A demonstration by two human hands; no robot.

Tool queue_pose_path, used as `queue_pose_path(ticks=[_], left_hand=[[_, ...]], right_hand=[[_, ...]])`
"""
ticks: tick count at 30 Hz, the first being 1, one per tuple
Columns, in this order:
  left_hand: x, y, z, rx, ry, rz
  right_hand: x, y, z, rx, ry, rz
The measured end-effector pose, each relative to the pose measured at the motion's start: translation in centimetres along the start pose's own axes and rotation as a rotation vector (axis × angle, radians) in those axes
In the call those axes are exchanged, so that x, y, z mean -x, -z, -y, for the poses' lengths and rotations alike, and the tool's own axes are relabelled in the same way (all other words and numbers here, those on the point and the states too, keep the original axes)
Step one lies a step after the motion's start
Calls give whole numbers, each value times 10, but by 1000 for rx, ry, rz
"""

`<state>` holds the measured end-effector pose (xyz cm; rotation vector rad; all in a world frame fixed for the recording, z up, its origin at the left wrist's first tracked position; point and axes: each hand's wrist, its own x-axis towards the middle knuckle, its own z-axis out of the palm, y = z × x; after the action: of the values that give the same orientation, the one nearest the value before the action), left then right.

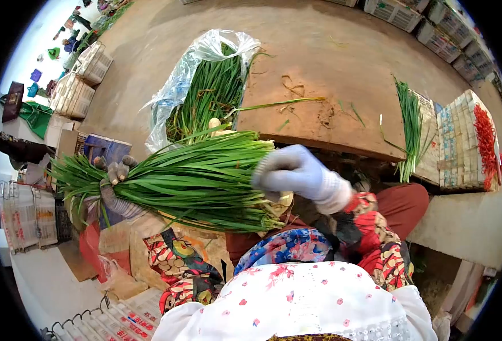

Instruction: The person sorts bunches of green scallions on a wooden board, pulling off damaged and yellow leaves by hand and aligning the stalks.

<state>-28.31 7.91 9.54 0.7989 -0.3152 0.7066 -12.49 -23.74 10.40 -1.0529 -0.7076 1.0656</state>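
Observation:
My left hand (117, 187), in a soiled grey glove, is closed round the leafy end of a large bunch of Chinese chives (199, 176). The bunch lies sideways above my lap, its pale stem ends to the right. At those stem ends is my right hand (296, 173), in a whitish-blue glove with a white cuff. Motion blurs its fingers, which look bent; whether they grip any stems cannot be made out. Beyond the bunch, a clear plastic bag (168, 105) stands open with more chives (211, 91) inside.
A brown board table (330, 74) ahead bears loose leaves and dirt. To its right lie a small chive bunch (411, 128) and a white crate (453, 142) with red ties (484, 142) on its edge. Stacked crates (83, 79) stand at left, more (438, 40) at the back right.

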Motion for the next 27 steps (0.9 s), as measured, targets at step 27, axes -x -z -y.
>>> queue_pose_path(ticks=[27], left_hand=[[7,20,-10,-15,42,26]], right_hand=[[59,41,84,-180,854,606]])
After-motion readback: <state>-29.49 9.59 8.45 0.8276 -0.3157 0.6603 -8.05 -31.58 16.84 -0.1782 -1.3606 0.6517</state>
